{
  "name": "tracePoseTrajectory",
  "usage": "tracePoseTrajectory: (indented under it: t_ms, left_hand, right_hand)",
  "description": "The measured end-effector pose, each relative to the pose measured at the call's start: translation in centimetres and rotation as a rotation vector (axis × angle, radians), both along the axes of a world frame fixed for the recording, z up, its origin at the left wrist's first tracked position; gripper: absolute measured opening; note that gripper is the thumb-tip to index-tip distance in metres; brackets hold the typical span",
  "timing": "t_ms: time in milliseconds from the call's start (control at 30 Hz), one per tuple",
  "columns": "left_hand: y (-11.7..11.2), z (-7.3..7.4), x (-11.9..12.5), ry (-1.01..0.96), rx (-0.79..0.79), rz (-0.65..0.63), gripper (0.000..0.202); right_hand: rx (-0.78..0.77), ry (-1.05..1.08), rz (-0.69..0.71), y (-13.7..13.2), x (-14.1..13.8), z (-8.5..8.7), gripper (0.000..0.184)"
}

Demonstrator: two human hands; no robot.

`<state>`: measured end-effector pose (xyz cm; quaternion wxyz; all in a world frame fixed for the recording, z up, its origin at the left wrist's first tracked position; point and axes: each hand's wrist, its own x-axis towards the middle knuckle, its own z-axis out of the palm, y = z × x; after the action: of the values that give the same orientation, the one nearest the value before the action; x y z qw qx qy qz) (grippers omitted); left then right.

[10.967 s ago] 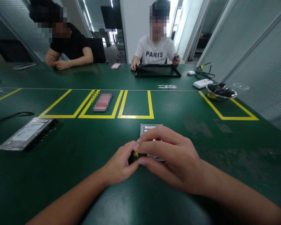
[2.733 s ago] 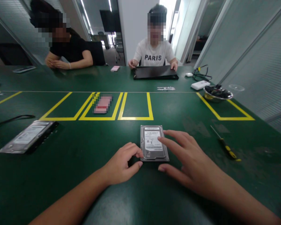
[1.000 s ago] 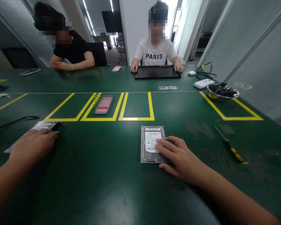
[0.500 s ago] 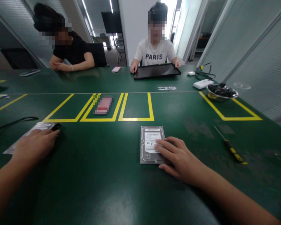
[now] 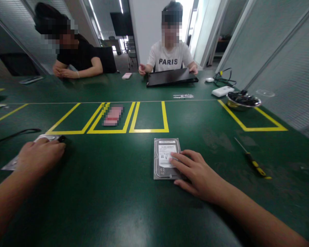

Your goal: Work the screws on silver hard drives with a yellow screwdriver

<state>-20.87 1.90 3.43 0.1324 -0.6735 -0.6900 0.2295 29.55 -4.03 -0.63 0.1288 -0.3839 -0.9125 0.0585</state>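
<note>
A silver hard drive [image 5: 159, 171] with a white label lies flat on the green table. My right hand [image 5: 195, 175] is around its right side, fingertips on the label and thumb by the near right corner. At the left, my left hand [image 5: 42, 151] curls over a silver, flat item [image 5: 47, 137] with a black end, probably another drive, mostly hidden beneath the hand. A clear plastic bag [image 5: 10, 164] sticks out below that wrist. A screwdriver [image 5: 254, 164] with a black and yellow handle lies right of my right hand.
Yellow tape frames [image 5: 148, 130] mark the table; a pink phone-like item [image 5: 113, 115] lies in one. At the back right are a metal bowl [image 5: 243, 105] of dark parts and a white box [image 5: 222, 91]. Two people sit opposite, one with a black tray [image 5: 170, 79]. A black cable [image 5: 12, 134] lies left.
My left hand has curled its fingers more over the silver item. My right hand and the hard drive stay put. Across the table, the person's one hand has come off the black tray.
</note>
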Motion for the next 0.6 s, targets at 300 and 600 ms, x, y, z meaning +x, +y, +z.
tracePoseTrajectory:
  t_ms: [300,600]
  left_hand:
    - [0.4,-0.9,0.8,-0.068,0.228,0.058,0.044]
    - [0.4,-0.7,7.2,-0.361,0.326,-0.169,0.035]
  right_hand:
    - [0.007,0.001,0.008,-0.1,0.1,-0.2,0.057]
    - [0.013,-0.014,0.008,-0.2,0.1,-0.1,0.057]
